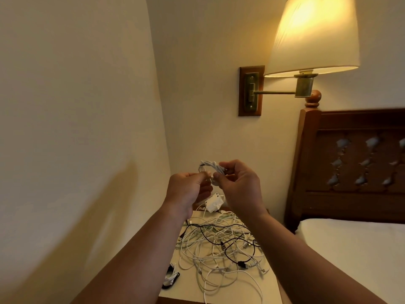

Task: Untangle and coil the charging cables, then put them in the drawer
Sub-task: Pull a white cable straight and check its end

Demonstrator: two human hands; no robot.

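One small coil of white cable [209,170] is being held up in the air, in front of a cream wall [87,84] and above the far end of a desk. Both hands are gripping it. The left hand [188,189] is pinching the coil's left side between thumb and curled fingers. The right hand [240,186] is pinching the right side between thumb and forefinger. The two hands are sitting close together, and both bare forearms are reaching in from the bottom of the view.

Below the hands, a loose tangle of cables [219,249] is lying spread across the pale desk [190,288]. Most are white; one black cable [229,253] is looping through the heap. A white charger block [213,202] is sitting at the tangle's far edge, just under the hands. A small wound bundle [172,276], white with a dark band, is lying at the desk's left edge, apart from the heap.

To the right, a bed [350,249] with white bedding is standing beside the desk, with a dark carved headboard [350,163] behind it. Above, a lit wall lamp [313,36] with a cream shade is glowing on a brass arm that is reaching out from a wooden plate [250,91].
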